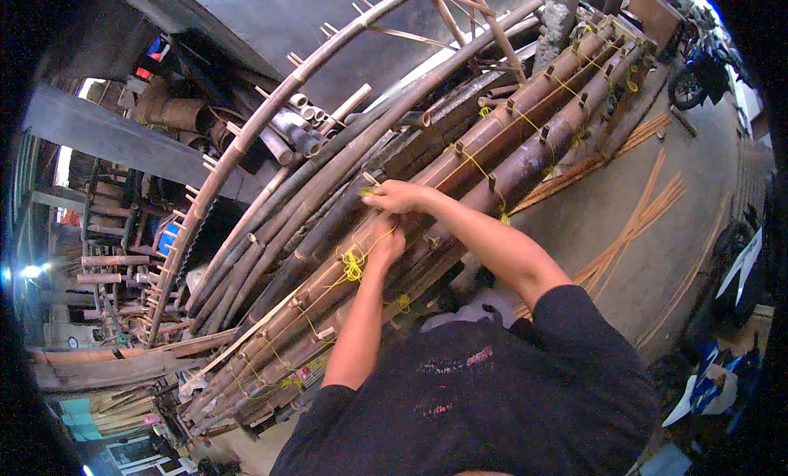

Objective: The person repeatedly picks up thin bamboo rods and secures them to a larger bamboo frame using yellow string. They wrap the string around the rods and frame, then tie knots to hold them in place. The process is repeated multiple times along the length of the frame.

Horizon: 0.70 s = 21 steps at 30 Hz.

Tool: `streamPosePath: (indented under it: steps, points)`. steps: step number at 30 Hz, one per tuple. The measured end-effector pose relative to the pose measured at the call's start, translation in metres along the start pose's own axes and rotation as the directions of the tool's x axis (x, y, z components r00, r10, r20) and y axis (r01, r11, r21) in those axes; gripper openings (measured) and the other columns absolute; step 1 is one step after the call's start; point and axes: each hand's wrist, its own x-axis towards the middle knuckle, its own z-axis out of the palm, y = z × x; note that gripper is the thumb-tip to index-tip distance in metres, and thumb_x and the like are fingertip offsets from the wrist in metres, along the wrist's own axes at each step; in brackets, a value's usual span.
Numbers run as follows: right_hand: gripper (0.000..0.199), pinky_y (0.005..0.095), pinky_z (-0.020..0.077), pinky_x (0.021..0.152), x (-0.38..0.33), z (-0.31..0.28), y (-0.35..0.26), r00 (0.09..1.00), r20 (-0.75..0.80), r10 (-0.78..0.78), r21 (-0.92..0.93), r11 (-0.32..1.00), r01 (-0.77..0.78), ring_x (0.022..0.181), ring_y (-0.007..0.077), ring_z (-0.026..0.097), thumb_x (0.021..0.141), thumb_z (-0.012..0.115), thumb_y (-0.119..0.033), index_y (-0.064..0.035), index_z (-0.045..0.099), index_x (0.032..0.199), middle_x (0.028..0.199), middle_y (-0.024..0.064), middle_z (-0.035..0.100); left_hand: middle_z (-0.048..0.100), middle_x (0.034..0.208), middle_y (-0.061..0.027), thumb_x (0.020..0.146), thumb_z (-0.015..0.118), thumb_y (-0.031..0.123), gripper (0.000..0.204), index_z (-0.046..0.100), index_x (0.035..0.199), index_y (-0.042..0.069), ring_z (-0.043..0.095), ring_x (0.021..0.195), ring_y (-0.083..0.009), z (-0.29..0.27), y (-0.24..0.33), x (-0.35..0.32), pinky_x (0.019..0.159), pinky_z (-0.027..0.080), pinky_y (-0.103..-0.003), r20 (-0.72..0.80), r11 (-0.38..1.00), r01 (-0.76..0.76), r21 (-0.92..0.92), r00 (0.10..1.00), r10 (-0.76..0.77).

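Long brown bamboo poles [476, 152] lie side by side in front of me, with short pegs and yellow string tied across them. My left hand [389, 241] is closed on a strand of yellow string beside a loose yellow string bundle [353, 265]. Just beyond it, my right hand [397, 197] rests over the pole edge with its fingers curled. A yellow-green tuft of string [366, 191] shows at those fingertips, next to a small pale wooden peg [371, 179]. The hands nearly touch, and parts of the left fingers are hidden.
Behind the poles, a curved bamboo frame with pegs [222, 152] arches upward. Cut bamboo tubes [283, 144] are stacked beneath it. Thin bamboo strips [636, 230] lie on the floor at right. A motorcycle [702, 74] stands at the far right, near a concrete post [560, 25].
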Motion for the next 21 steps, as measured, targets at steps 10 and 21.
streamPosePath:
  steps: [10, 21]
  points:
    - [0.035, 0.0472, 0.0420, 0.057, -0.179, 0.090, 0.045, 0.834, -0.080, -0.546, 0.211, 0.808, 0.550, 0.061, 0.0397, 0.054, 0.094, 0.051, -0.028, -0.0023, 0.057, 0.070, 0.066, 0.0209, 0.057, 0.064, 0.077, -0.0180, 0.093, 0.055, 0.023, 0.029, 0.063, 0.093, -0.005, 0.065, 0.079, -0.0252, -0.016, 0.034, 0.005, 0.074, 0.050, -0.035, 0.037, 0.989, 0.139, 0.058, 0.989, -0.141]
    - [0.043, 0.0434, 0.0460, 0.081, -0.197, 0.073, 0.037, 0.951, -0.157, -0.266, 0.202, 0.934, 0.294, 0.069, 0.0352, 0.058, 0.097, 0.049, -0.033, -0.0006, 0.060, 0.072, 0.066, 0.0171, 0.057, 0.061, 0.067, -0.0158, 0.083, 0.054, 0.016, 0.023, 0.065, 0.075, -0.002, 0.060, 0.060, -0.0294, 0.006, -0.162, 0.160, 0.056, 0.046, -0.039, -0.091, 0.961, 0.254, -0.107, 0.960, -0.264]
